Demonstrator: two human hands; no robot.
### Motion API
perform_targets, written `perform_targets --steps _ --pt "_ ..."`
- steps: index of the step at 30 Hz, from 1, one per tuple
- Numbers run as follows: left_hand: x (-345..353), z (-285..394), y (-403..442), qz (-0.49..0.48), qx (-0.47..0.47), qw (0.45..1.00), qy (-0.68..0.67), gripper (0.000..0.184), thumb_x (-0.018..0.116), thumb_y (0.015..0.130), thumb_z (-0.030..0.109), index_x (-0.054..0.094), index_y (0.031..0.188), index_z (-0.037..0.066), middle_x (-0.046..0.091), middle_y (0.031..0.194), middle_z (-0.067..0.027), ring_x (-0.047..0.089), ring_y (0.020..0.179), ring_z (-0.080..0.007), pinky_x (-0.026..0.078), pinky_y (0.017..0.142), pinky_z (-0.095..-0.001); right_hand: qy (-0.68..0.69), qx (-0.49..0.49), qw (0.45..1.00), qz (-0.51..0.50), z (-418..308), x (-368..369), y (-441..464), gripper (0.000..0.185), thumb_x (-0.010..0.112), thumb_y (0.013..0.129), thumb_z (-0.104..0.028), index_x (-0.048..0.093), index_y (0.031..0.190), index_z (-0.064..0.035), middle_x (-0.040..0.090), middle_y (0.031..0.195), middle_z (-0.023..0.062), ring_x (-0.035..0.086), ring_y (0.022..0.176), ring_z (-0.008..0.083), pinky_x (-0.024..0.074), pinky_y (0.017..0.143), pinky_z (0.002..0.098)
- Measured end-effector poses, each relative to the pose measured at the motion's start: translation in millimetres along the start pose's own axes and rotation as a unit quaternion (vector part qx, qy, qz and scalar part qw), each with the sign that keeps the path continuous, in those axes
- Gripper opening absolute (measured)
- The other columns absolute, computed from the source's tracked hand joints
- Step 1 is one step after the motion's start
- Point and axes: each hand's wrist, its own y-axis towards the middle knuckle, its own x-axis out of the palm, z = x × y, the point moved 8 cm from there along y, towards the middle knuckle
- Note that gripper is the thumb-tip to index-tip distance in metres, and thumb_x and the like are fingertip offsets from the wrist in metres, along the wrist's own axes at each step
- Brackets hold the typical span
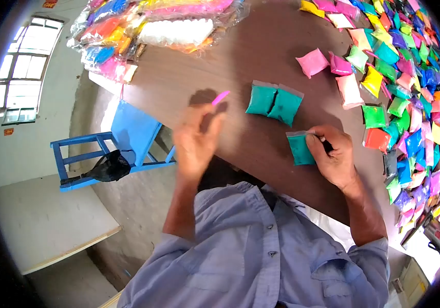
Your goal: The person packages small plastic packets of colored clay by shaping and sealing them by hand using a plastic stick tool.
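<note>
My left hand [198,134] is raised over the table's near edge, somewhat blurred, with a small pink strip [221,97] pinched at its fingertips. In my right hand [333,154] the top corner of a teal packet [300,149] is gripped between thumb and fingers. Beyond the hands, a pair of teal packets [261,98] [285,104] lies side by side on the brown table [261,56]. A pink packet [313,63] lies farther back, to their right.
Many colourful small packets [375,81] cover the table's right side. Clear bags of coloured material [176,32] lie at the back left. A blue chair [132,131] with a black bag [108,166] stands left of the table. A metal mug [438,233] is at the far right.
</note>
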Motion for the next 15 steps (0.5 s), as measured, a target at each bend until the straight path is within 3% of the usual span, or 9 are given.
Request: perform_targets --steps 1,3,7,8,11,13,15 --pt "-9 -3 8 0.02 0.068 0.993 0.089 0.022 0.081 0.085 0.008 0.071 0.102 0.0 0.069 0.093 -0.0119 0.065 0.081 -0.0225 0.052 0.072 -0.0336 -0.025 -0.014 1.0 0.006 -2 0 0 0.01 0.071 0.091 -0.003 0.069 0.099 -0.0001 0.063 0.074 0.0083 0.057 0.063 0.011 0.0459 0.056 0.0288" --pt "-13 -21 14 0.021 0.093 0.99 0.108 0.025 0.082 0.084 0.012 0.071 0.103 0.0 0.068 0.093 -0.015 0.064 0.08 -0.032 0.052 0.073 -0.0373 -0.04 0.001 0.999 0.008 -7 1 1 0.014 0.072 0.09 -0.003 0.069 0.103 -0.0004 0.062 0.072 0.0089 0.057 0.061 0.012 0.0459 0.056 0.0291" --pt "-5 -42 21 -0.056 0.068 0.992 0.094 0.013 0.074 0.092 0.01 0.068 0.098 0.0 0.066 0.089 -0.0166 0.064 0.08 -0.0341 0.051 0.071 -0.0427 -0.059 0.013 0.997 0.038 -11 2 0 0.027 0.073 0.088 -0.004 0.068 0.115 -0.0014 0.061 0.068 0.0098 0.057 0.057 0.0138 0.046 0.055 0.0302" --pt "-3 -37 21 -0.04 0.115 0.984 0.127 0.01 0.068 0.096 0.01 0.065 0.096 0.001 0.064 0.087 -0.0171 0.063 0.078 -0.034 0.05 0.069 -0.0439 -0.059 0.032 0.998 0.012 -10 3 -2 0.034 0.073 0.089 -0.005 0.065 0.121 -0.0009 0.059 0.068 0.0094 0.058 0.058 0.0163 0.0475 0.055 0.0327" --pt "-5 -35 23 -0.036 0.115 0.988 0.096 0.013 0.065 0.098 0.013 0.065 0.092 0.002 0.063 0.085 -0.0173 0.06 0.072 -0.0383 0.05 0.065 -0.0448 -0.138 0.031 0.99 0.025 -22 -5 -7 0.038 0.073 0.088 -0.007 0.063 0.124 0.0001 0.058 0.071 0.0094 0.059 0.059 0.0185 0.0487 0.056 0.0351" --pt "-10 -25 17 -0.063 0.074 0.995 0.029 0.011 0.062 0.1 0.011 0.065 0.097 0.001 0.063 0.083 -0.0168 0.064 0.068 -0.0331 0.05 0.063 -0.0408 -0.168 0.026 0.985 0.028 -25 -8 -17 0.041 0.074 0.088 -0.009 0.062 0.126 0.0 0.06 0.077 0.0109 0.06 0.061 0.0217 0.0501 0.058 0.0369" --pt "2 -28 5 -0.126 -0.046 0.984 -0.12 0.01 0.062 0.101 0.01 0.065 0.101 0.0 0.067 0.088 -0.0066 0.061 0.07 -0.0164 0.049 0.061 -0.0306 -0.137 0.08 0.984 0.075 -22 -16 -32 0.043 0.076 0.087 -0.01 0.062 0.126 -0.0015 0.063 0.085 0.0128 0.061 0.063 0.0233 0.0511 0.059 0.0357"
